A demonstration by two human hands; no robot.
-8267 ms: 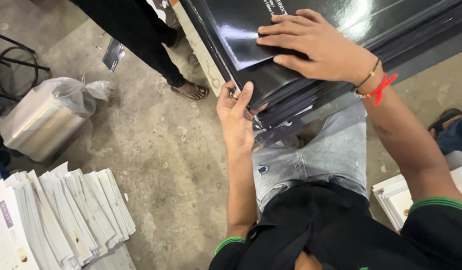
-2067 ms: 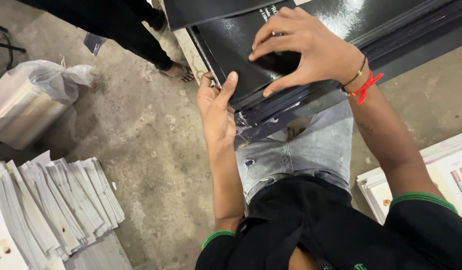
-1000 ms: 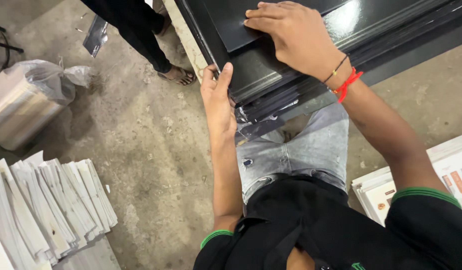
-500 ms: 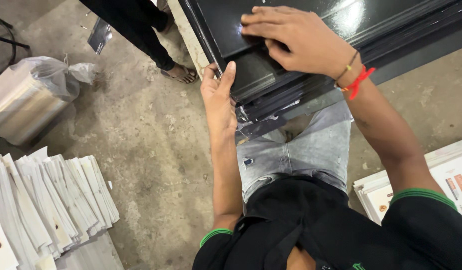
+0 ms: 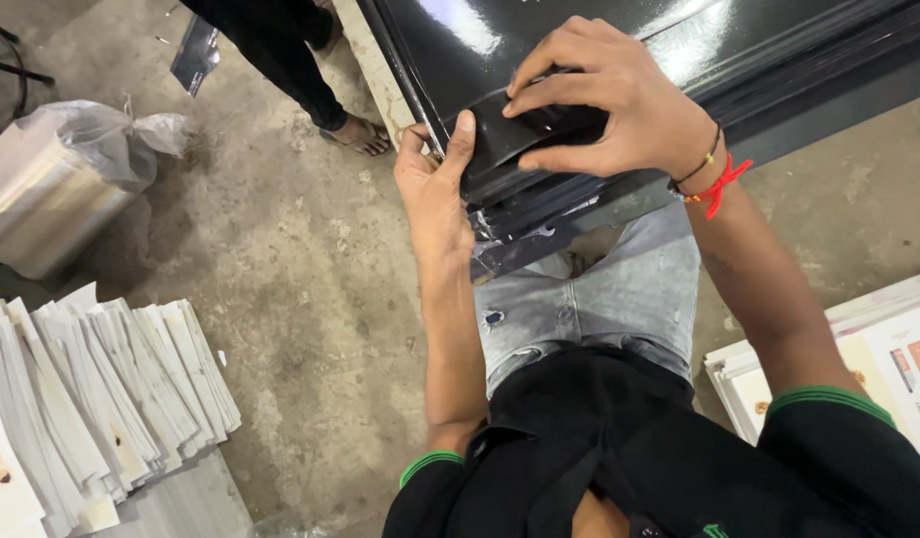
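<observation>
- While we are sitting over a concrete floor (image 5: 310,299), our right hand (image 5: 619,100) is curling its fingers around a folded glossy black sheet (image 5: 525,130) atop the black stack (image 5: 580,189).
- Our left hand (image 5: 435,184) is pressing flat-open against the stack's edge, thumb touching the sheet.
- White sheets (image 5: 91,399) are lying well apart.

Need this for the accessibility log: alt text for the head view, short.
Right hand presses a folded glossy black sheet onto a stack of black sheets; left hand steadies the stack's edge. Fanned white printed sheets lie on the concrete floor.
</observation>
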